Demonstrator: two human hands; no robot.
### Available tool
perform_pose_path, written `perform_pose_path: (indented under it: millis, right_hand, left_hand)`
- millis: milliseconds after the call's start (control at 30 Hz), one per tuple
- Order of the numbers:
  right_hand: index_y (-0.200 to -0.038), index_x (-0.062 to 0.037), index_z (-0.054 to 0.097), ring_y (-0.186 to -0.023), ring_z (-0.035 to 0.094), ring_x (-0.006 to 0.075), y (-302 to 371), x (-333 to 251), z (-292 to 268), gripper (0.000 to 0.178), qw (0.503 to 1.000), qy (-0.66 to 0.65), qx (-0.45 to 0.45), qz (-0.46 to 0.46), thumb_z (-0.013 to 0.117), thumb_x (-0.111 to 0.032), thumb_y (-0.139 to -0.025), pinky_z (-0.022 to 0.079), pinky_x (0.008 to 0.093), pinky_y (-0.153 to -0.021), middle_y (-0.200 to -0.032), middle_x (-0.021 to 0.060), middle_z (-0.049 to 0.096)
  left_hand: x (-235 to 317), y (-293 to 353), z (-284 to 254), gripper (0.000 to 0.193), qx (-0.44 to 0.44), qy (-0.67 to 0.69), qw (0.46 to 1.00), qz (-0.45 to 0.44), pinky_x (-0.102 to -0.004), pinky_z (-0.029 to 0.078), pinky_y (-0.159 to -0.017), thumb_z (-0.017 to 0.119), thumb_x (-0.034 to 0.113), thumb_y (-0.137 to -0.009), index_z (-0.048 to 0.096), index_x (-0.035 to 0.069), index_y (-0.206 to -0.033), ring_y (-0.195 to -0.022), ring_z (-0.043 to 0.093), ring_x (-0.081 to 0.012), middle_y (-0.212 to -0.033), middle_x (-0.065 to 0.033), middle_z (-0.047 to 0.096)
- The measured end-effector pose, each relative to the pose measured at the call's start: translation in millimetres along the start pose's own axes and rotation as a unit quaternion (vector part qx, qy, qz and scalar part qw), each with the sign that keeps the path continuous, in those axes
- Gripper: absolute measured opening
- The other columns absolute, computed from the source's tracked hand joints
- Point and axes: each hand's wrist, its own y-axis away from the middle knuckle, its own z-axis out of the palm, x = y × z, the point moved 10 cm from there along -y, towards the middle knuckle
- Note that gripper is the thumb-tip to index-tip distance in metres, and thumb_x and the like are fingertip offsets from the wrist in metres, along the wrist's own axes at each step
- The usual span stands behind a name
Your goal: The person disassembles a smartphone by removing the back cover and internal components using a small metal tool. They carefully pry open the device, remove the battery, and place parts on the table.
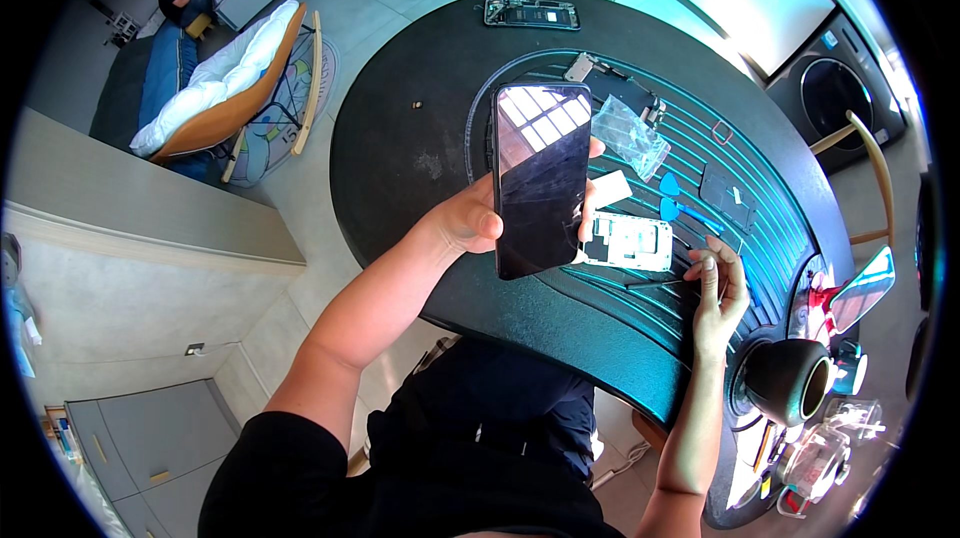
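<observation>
My left hand [470,216] is closed around a smartphone [540,183] and holds it upright above the table. Window panes reflect in its dark, glossy screen, and the phone hides the fingers behind it. Lower on the right, my right hand [720,288] is just over the tabletop with its fingers curled. A thin dark tool [655,285] runs to its fingertips; its exact kind is too small to make out. Between the hands lies a pale phone frame [630,242] with its inside showing. A white card [610,188] sits beside it.
Blue pry picks [669,184], a clear plastic bag [630,136], a dark flat sheet [727,196] and loose phone parts [590,68] lie beyond. An opened phone [531,14] rests at the far edge. A dark pot [790,381] and glass pitcher [815,463] stand at right.
</observation>
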Motion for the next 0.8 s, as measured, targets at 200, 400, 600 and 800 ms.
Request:
perform_pose_path:
  millis: [200, 400, 600, 800]
  right_hand:
    - [-0.121, 0.0040, 0.059, -0.073, 0.059, 0.0092, -1, 1, -1, 0.027, 1.000, -0.010, 0.005, 0.001, 0.057, -0.012, -0.099, 0.048, 0.0224, -0.069, -0.093, 0.0090, 0.068]
    - [-0.118, 0.0036, 0.059, -0.075, 0.062, 0.0106, 8, -37, 12, 0.025, 0.999, 0.022, 0.028, -0.032, 0.057, -0.012, -0.099, 0.051, 0.0252, -0.071, -0.098, 0.0108, 0.068]
    - [-0.112, 0.0008, 0.062, -0.070, 0.064, 0.0117, 14, -127, 112, 0.042, 0.978, 0.028, -0.080, -0.192, 0.081, -0.002, -0.075, 0.052, 0.0242, -0.065, -0.095, 0.0105, 0.071]
    - [-0.114, 0.0003, 0.062, -0.067, 0.060, 0.0086, -9, -95, 137, 0.042, 0.995, 0.001, -0.074, -0.063, 0.079, 0.002, -0.076, 0.051, 0.0230, -0.064, -0.092, 0.0078, 0.069]
  left_hand:
    - [3, -1, -1, 0.115, 0.011, -0.021, 1.000, 0.006, -0.0412, 0.052, -0.091, 0.089, 0.039, -0.065, 0.021, 0.004, -0.150, -0.107, 0.061, -0.0265, -0.116, -0.0112, 0.056]
    - [-2, 5, -21, 0.094, 0.065, -0.048, 0.997, 0.013, -0.0406, 0.054, -0.085, 0.085, 0.047, -0.070, 0.034, 0.012, -0.141, -0.097, 0.060, -0.0218, -0.105, -0.0055, 0.054]
    - [26, 20, -51, 0.060, 0.272, -0.233, 0.930, 0.087, -0.0352, 0.059, -0.074, 0.077, 0.033, -0.082, 0.040, 0.006, -0.120, -0.087, 0.060, -0.0157, -0.102, -0.0068, 0.053]
    - [24, 24, -51, 0.058, 0.323, -0.220, 0.917, 0.079, -0.0465, 0.044, -0.104, 0.059, 0.007, -0.091, 0.028, -0.003, -0.140, -0.112, 0.061, -0.0300, -0.123, -0.0239, 0.058]
